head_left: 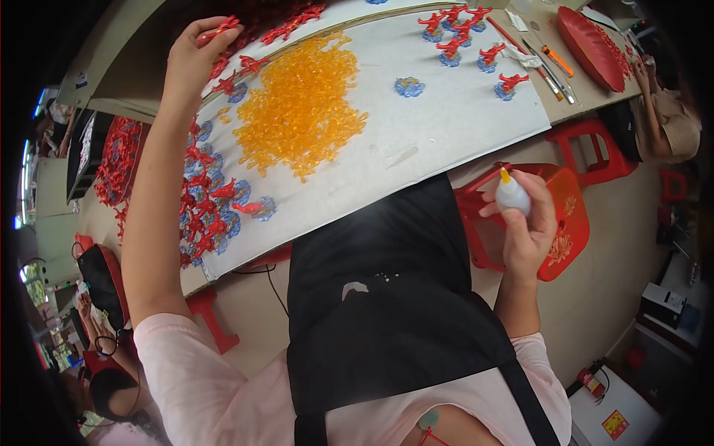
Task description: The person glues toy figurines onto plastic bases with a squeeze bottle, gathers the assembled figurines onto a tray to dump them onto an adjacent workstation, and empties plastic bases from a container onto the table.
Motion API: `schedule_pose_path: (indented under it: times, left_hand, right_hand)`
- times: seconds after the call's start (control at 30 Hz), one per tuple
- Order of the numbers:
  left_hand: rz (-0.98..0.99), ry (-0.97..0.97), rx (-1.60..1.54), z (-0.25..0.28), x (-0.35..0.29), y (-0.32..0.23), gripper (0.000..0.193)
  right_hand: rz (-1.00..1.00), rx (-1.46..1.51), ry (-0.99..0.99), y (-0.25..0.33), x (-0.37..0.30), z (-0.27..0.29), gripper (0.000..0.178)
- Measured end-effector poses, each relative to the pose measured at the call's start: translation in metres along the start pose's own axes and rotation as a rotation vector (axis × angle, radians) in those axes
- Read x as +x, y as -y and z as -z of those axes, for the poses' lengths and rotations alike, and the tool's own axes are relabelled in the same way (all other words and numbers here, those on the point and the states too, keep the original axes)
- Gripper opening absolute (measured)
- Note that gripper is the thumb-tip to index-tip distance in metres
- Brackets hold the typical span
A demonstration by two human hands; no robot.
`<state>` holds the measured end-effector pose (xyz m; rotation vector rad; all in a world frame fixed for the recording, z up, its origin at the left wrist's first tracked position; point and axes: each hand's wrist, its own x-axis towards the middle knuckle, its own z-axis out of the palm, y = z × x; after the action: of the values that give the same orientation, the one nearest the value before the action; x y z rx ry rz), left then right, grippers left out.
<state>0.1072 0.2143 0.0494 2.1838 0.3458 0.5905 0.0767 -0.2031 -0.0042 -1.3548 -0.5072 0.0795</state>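
While the left hand is raised over the far left of the work area, its thumb and fingers are pinched together on a small red piece, just above a dark heap of similar red parts. The right hand is held off the near edge of the counter, its fingers curled around a small white squeeze bottle — the yellow nozzle points up, and the bottle is well apart from the red piece.

Between the two hands, a white sheet covers much of the counter. A broad pile of translucent orange pieces lies on its left half. Along the left edge, red figures on blue bases are crowded together, some seemingly tipped over; their exact number is hard to tell. A smaller group of upright red figures is set out at the far right, and a lone blue base lies between that group and the orange pile.

Right of the sheet are a brush, an orange-handled cutter and a red oval tray — beyond them, a co-worker sits at the counter. Below the right hand is a red stool.
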Motion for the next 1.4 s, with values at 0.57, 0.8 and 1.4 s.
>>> schedule_pose_path:
  times: [0.57,0.8,1.4]
  left_hand:
    - [0.537,0.429,-1.085,-0.100,-0.198,-0.085,0.025]
    - [0.511,0.420,-1.118,-0.105,-0.201,-0.091,0.024]
    - [0.483,0.404,-1.078,-0.107,-0.203,-0.092,0.030]
  right_hand:
    - [0.383,-0.070,-0.025,0.013,-0.003,-0.021,0.046]
    - [0.460,-0.199,0.148,0.013,-0.006,-0.028,0.048]
    - [0.473,-0.336,0.168,0.012,-0.008,-0.030,0.044]
